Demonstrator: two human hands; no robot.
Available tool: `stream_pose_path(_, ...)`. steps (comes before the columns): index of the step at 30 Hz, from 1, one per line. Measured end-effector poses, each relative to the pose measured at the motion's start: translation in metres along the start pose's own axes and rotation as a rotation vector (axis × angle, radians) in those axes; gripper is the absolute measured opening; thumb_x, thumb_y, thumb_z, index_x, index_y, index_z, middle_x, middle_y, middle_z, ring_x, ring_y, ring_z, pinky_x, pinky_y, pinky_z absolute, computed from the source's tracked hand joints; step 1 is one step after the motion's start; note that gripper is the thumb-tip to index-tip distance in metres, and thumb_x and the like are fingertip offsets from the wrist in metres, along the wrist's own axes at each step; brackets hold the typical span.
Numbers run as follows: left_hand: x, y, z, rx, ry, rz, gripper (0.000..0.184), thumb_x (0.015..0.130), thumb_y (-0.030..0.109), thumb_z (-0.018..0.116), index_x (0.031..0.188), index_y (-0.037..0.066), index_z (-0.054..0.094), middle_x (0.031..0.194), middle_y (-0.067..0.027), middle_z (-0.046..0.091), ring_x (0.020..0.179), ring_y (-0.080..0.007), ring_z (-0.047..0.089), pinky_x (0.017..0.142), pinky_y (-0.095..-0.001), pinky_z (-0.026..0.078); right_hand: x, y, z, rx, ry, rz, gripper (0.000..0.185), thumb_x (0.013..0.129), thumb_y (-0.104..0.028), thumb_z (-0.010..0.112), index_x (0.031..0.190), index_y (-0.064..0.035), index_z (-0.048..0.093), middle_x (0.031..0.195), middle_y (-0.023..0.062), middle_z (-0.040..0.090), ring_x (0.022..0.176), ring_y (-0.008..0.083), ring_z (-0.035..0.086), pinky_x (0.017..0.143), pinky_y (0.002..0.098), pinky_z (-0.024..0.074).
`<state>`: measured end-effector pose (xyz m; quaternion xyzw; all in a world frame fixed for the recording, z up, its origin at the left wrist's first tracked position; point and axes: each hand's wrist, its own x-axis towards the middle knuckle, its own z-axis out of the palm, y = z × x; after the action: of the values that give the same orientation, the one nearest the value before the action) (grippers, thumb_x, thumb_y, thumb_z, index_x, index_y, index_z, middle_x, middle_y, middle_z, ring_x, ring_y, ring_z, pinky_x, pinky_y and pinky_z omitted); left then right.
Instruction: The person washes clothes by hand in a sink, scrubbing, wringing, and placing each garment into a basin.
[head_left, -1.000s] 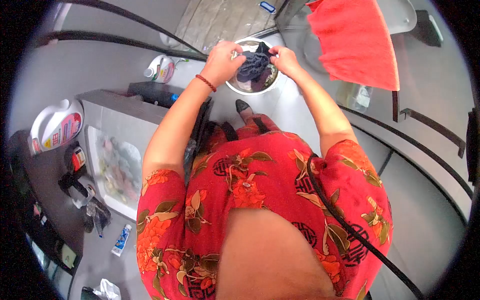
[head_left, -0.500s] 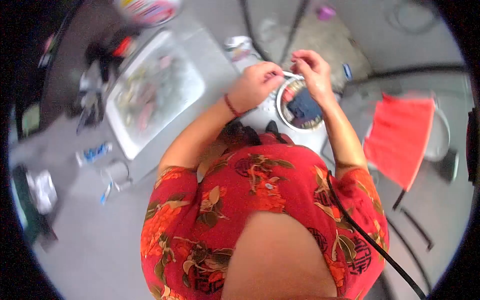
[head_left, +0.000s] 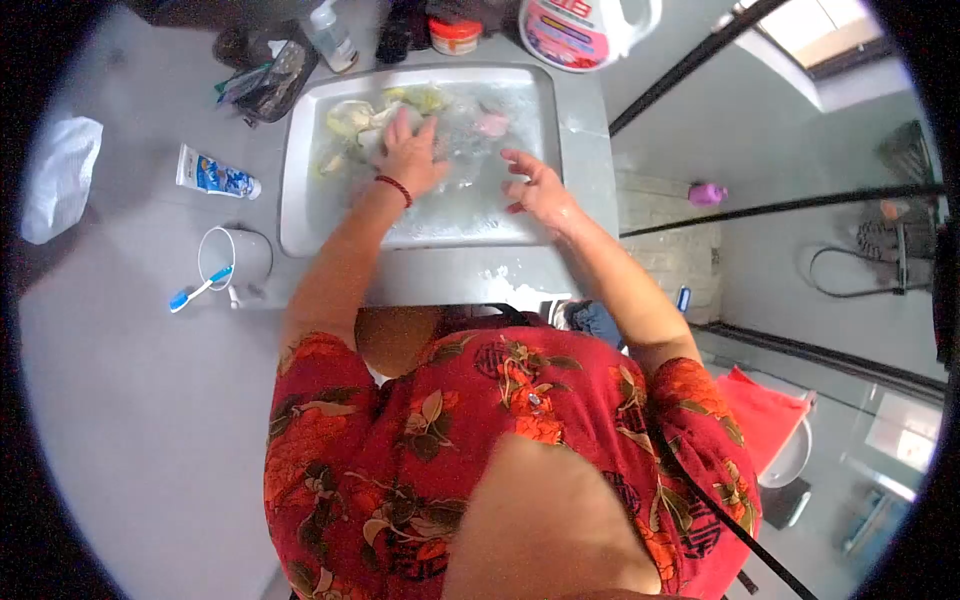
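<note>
My left hand (head_left: 412, 160), a dark red bracelet at its wrist, reaches into a white rectangular basin (head_left: 420, 240) of cloudy water. Its fingers are spread beside pale yellow-green cloth (head_left: 352, 118) in the water. Over the basin's right part is my right hand (head_left: 540, 192), its fingers apart and bent, holding nothing. A pink piece (head_left: 491, 124) lies in the water between and beyond the hands. Part of the dark cloth (head_left: 597, 322) in the round bowl shows low, below the counter edge, under my right forearm.
Around the basin are a large white detergent bottle (head_left: 566, 32), a red-lidded jar (head_left: 455, 37), a clear bottle (head_left: 333, 38), a toothpaste tube (head_left: 218, 174) and a white cup (head_left: 236, 256) with a toothbrush (head_left: 201, 288). A red towel (head_left: 758, 415) hangs at the right.
Both hands have left the round bowl and its dark cloth and moved to the basin. The view has turned toward the counter. My left hand's fingers have spread.
</note>
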<state>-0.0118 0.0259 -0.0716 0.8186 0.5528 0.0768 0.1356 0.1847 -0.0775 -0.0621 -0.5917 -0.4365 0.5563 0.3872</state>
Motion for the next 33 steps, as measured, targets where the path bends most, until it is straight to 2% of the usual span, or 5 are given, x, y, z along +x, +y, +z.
stream_pose_path(7, 0.037, -0.056, -0.002, 0.069, -0.235, -0.195, 0.110, 0.054, 0.045, 0.076, 0.140, 0.020, 0.013, 0.140, -0.0280, -0.004, 0.130, -0.0431, 0.010, 0.102, -0.0531, 0.020, 0.029, -0.008, 0.031, 0.155, -0.049, 0.307, 0.073, 0.079, -0.012, 0.055, 0.140, -0.0184, 0.014, 0.132, 0.0180, 0.032, 0.104, 0.0311, 0.048, 0.071, 0.0412, 0.0520)
stream_pose_path(12, 0.053, -0.055, 0.050, 0.134, -0.260, -0.002, 0.059, 0.071, 0.044, 0.061, 0.120, 0.013, 0.050, 0.126, -0.0193, 0.042, 0.121, -0.0375, 0.032, 0.095, -0.0543, 0.029, 0.043, -0.009, 0.041, 0.387, -0.046, 0.412, 0.072, 0.082, -0.020, 0.054, 0.140, -0.0197, 0.011, 0.138, 0.0143, 0.026, 0.114, 0.0353, 0.041, 0.068, 0.0494, 0.0520)
stream_pose_path(20, 0.015, 0.001, -0.009, -0.616, -0.160, -0.001, 0.031, 0.079, 0.032, 0.048, 0.093, 0.009, 0.063, 0.097, -0.0154, 0.059, 0.090, -0.0323, 0.054, 0.081, -0.0379, 0.043, 0.061, -0.022, 0.045, 0.835, -0.012, 0.503, 0.068, 0.084, -0.049, 0.048, 0.137, -0.0158, 0.021, 0.142, 0.0131, 0.017, 0.120, 0.0420, 0.033, 0.081, 0.0705, 0.0331)
stream_pose_path(29, -0.027, 0.073, -0.039, -0.519, 0.154, 0.312, 0.028, 0.078, 0.033, 0.052, 0.076, 0.008, 0.063, 0.091, -0.0125, 0.055, 0.089, -0.0322, 0.053, 0.081, -0.0412, 0.042, 0.089, 0.025, 0.035, 1.355, -0.473, 0.122, 0.047, 0.087, -0.033, 0.030, 0.117, -0.0014, 0.045, 0.115, 0.0195, 0.049, 0.104, 0.0348, 0.050, 0.093, 0.0467, 0.0390)
stream_pose_path(33, -0.009, 0.051, -0.001, -0.420, 0.182, 0.124, 0.037, 0.083, 0.041, 0.049, 0.092, 0.007, 0.061, 0.098, -0.0160, 0.054, 0.100, -0.0331, 0.046, 0.086, -0.0388, 0.038, 0.065, -0.009, 0.040, 1.108, -0.074, 0.287, 0.035, 0.088, -0.017, 0.030, 0.114, 0.0007, 0.046, 0.104, 0.0175, 0.055, 0.091, 0.0316, 0.056, 0.081, 0.0421, 0.0481)
